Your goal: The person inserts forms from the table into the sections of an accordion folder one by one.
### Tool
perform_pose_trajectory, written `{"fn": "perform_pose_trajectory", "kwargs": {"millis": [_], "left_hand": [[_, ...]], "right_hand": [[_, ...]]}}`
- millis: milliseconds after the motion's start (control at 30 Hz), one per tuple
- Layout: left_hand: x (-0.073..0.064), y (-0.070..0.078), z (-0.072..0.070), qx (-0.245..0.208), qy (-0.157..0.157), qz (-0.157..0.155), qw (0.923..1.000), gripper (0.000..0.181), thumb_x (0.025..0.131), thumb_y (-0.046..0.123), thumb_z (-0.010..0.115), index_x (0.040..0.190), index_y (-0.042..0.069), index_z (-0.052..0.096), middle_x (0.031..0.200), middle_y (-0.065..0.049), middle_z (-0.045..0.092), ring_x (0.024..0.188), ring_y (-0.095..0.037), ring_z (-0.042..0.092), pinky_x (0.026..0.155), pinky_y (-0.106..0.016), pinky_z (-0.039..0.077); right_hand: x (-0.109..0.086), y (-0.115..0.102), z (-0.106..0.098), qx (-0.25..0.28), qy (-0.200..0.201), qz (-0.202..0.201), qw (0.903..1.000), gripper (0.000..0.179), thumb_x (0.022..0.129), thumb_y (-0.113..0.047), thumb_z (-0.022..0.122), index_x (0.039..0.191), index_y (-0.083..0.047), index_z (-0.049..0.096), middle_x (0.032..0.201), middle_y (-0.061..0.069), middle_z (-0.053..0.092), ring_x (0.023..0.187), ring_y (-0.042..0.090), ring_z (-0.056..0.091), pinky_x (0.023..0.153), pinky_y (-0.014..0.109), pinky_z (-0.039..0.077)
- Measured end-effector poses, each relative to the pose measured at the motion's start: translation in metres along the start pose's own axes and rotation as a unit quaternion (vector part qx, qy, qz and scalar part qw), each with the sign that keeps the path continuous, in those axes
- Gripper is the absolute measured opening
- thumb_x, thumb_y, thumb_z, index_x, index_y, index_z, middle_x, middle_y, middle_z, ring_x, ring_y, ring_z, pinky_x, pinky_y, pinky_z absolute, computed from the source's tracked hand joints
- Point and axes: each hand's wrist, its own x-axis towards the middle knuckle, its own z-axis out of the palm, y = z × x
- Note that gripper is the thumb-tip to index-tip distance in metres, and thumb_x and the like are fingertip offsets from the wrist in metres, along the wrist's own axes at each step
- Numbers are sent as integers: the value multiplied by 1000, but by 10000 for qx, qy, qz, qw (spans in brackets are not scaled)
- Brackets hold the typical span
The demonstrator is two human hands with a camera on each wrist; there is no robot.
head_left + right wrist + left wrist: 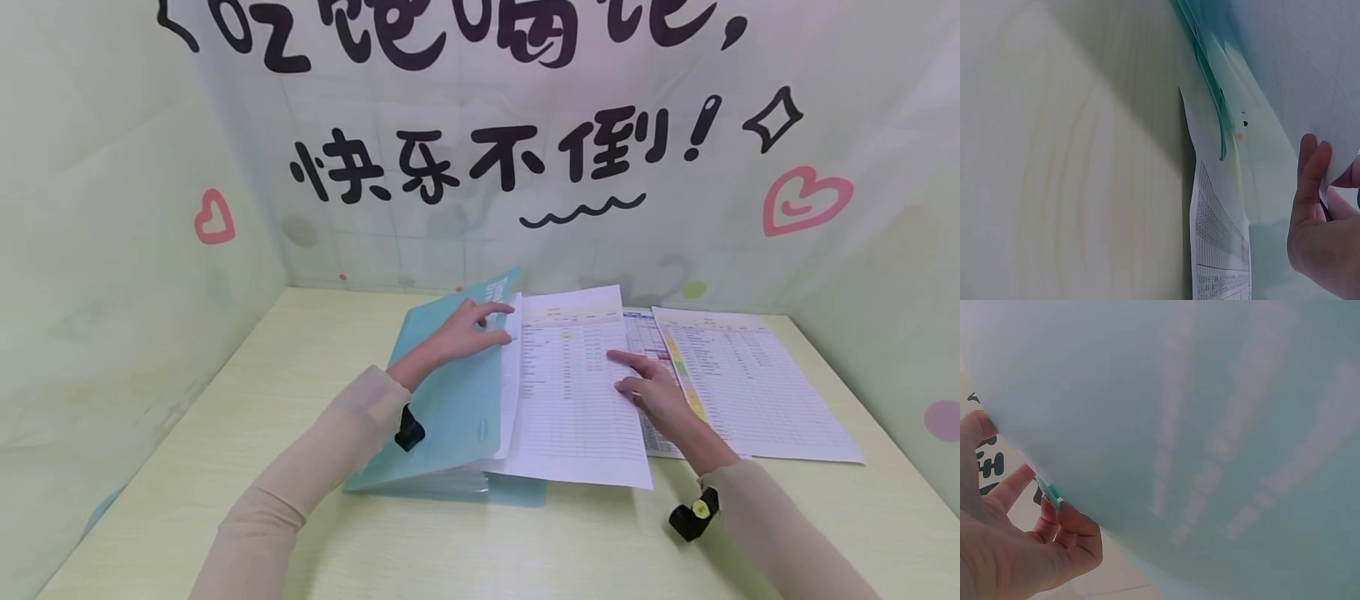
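Note:
A light blue folder (450, 400) stands partly opened on the table, its cover raised at a slant. My left hand (467, 332) lies over that cover and holds its edge; in the left wrist view the curled fingers of the left hand (1035, 540) meet the folder cover (1166, 425) at its rim. Right of the folder, a white printed sheet (573, 417) with table rows leans upright, its left side at the folder's opening. My right hand (663, 400) pinches the sheet's right edge between thumb and fingers, seen close up on the paper (1285, 69) in the right wrist view.
Behind the right hand, a printed sheet with a coloured column (757, 392) lies flat on the right of the table. Another printed page (641, 333) lies partly hidden between it and the held sheet. A lettered curtain (450, 242) encloses the back and sides of the table (247, 358).

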Motion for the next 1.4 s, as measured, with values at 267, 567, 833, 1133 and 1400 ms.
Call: {"fn": "perform_pose_trajectory", "kwargs": {"millis": [267, 567, 833, 1133, 1400], "left_hand": [[-1, 2, 1, -19, 27, -71, 10000, 48, 82, 34, 58, 127, 22, 48, 105, -6, 41, 95, -20, 38, 70, -33, 36], [-2, 2, 1, -10, -2, -121, 9999, 48, 81, 36, 57, 127, 23, 48, 106, -7, 40, 96, -20, 38, 71, -33, 36], [-3, 2, 2, 22, 4, -92, 10000, 47, 82, 34, 57, 127, 23, 48, 106, -7, 41, 96, -20, 38, 70, -32, 35], [-3, 3, 2, 48, 48, -86, 9999, 47, 82, 33, 57, 127, 22, 48, 107, -8, 41, 96, -21, 38, 71, -33, 35], [-3, 3, 2, 62, 56, -77, 9999, 47, 82, 33, 57, 127, 22, 48, 107, -8, 41, 96, -20, 38, 71, -33, 35]], "right_hand": [[7, 1, 13, 13, 27, 105, 9999, 54, 79, 7, 45, 132, 0, 38, 131, 17, 34, 96, 20, 47, 69, 27, 44], [15, 6, 25, -62, -79, 144, 9998, 52, 82, 4, 44, 132, -3, 38, 131, 16, 36, 99, 25, 46, 70, 27, 43], [21, 10, 35, -312, 20, 192, 9993, 52, 80, 3, 46, 130, -5, 42, 131, 13, 37, 103, 26, 44, 72, 29, 42], [18, 10, 32, -512, -69, 105, 9986, 49, 83, -3, 48, 131, -9, 42, 131, 10, 38, 104, 27, 45, 79, 35, 40], [-5, 6, 26, -944, -555, -65, 9940, 44, 84, -9, 51, 128, -6, 46, 127, 14, 43, 96, 27, 50, 75, 35, 43]]}}
